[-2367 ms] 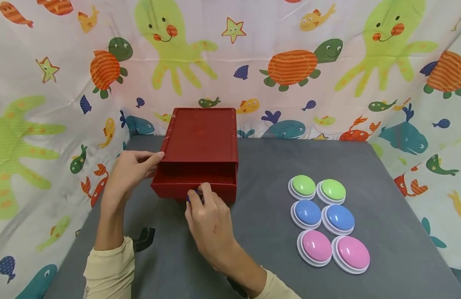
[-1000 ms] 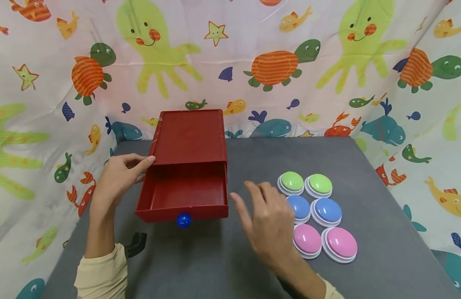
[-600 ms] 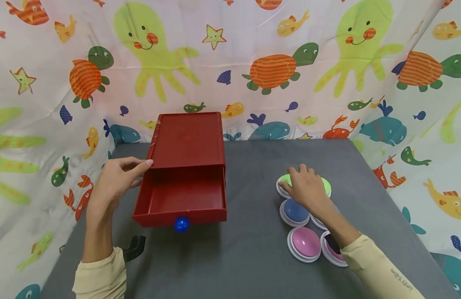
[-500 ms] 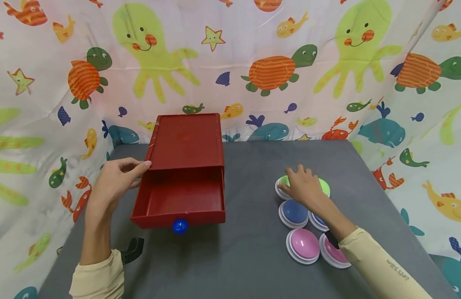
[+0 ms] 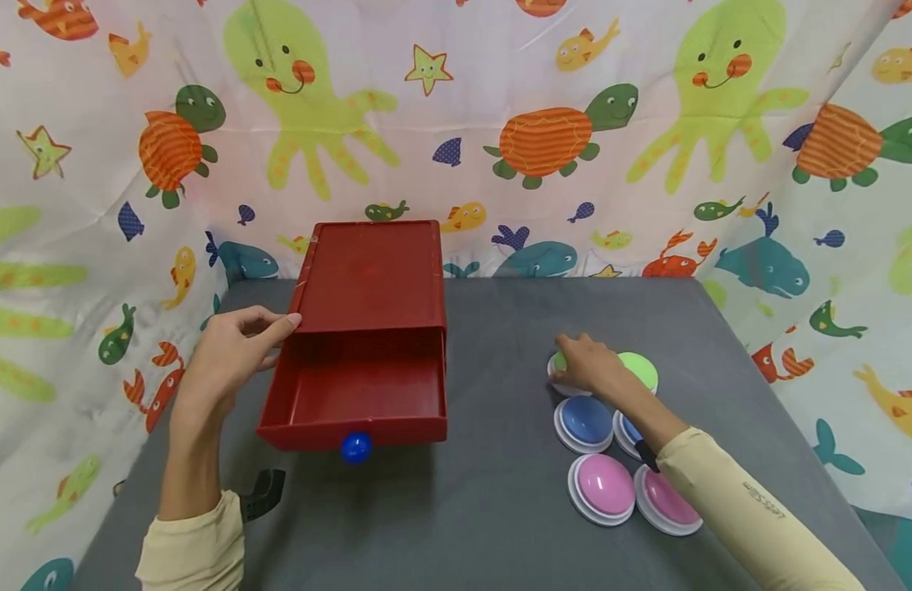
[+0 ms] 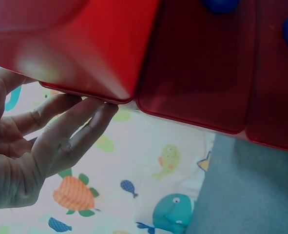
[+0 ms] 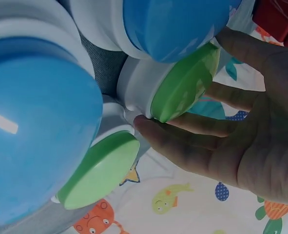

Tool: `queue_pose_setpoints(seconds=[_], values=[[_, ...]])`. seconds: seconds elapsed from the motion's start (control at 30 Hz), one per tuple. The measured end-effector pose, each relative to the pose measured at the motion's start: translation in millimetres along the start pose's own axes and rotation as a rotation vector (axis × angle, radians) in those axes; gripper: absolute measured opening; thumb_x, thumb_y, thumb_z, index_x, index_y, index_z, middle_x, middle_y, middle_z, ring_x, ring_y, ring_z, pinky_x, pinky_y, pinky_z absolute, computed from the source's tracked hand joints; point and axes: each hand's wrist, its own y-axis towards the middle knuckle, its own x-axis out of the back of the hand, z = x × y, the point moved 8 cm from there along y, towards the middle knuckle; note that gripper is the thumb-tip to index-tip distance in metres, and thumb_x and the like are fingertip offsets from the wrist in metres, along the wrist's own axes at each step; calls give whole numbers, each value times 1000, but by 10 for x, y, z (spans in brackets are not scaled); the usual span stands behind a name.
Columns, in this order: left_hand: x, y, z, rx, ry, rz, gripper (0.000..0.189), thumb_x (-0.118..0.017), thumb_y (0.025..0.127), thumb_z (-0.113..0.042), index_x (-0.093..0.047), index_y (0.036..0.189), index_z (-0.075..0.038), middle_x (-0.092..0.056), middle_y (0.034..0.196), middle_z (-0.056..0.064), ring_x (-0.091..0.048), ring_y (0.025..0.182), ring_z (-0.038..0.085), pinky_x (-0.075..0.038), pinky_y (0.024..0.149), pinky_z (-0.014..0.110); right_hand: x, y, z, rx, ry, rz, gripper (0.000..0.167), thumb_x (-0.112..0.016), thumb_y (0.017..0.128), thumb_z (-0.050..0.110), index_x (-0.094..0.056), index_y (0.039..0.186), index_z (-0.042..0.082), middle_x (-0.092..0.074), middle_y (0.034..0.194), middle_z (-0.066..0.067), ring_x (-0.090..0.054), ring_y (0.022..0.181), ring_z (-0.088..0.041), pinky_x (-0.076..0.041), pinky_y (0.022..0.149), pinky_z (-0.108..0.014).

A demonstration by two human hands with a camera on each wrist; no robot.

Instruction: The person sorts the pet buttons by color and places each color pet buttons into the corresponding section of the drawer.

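A red drawer box (image 5: 374,275) stands at the back left, its top drawer (image 5: 411,432) pulled out and showing a bare inside. A blue ball knob (image 5: 356,447) sits on the drawer front. My left hand (image 5: 226,353) touches the box's front left corner; in the left wrist view, nearly straight fingers (image 6: 80,126) rest against its side. At the right, my right hand (image 5: 592,365) grips the left green dome push light (image 7: 185,87) by its rim, thumb and fingers on opposite sides. Most of that light is hidden from the head camera.
Close by are another green light (image 5: 640,369), a left blue light (image 5: 584,420), a partly covered blue one (image 5: 627,432) and two pink ones (image 5: 606,484). Grey cloth covers the table (image 5: 492,509). A sea-animal curtain (image 5: 485,197) closes off the back and sides.
My right hand pulled the drawer out by its knob, let go and moved right to the green light. Over the last half second it has shifted slightly left. My left hand stays at the box.
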Motion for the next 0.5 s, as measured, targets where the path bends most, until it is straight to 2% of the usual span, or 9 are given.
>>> queue_pose_setpoints(seconds=[0.23, 0.37, 0.5], values=[[40, 36, 8, 0, 10, 9, 57, -60, 103, -49, -66, 129, 1, -63, 132, 22, -65, 115, 35, -63, 89, 39, -36, 35, 34, 17, 17, 4, 60, -81, 88, 21, -57, 138, -1, -59, 123, -33, -64, 105, -50, -60, 81, -59], [18, 37, 48, 2, 13, 22, 55, -60, 104, -47, -65, 128, 2, -63, 132, 23, -66, 114, 33, -61, 92, 46, -85, 38, 42, 23, 17, -6, 58, -80, 87, 21, -59, 136, 0, -59, 121, -32, -62, 103, -50, -60, 78, -58], [-8, 66, 56, -9, 2, 43, 52, -60, 104, -44, -64, 127, 2, -63, 132, 24, -66, 112, 32, -61, 93, 49, -84, 21, 40, 17, 23, -53, 57, -80, 84, 20, -61, 135, 1, -58, 120, -32, -58, 103, -50, -58, 75, -58]])
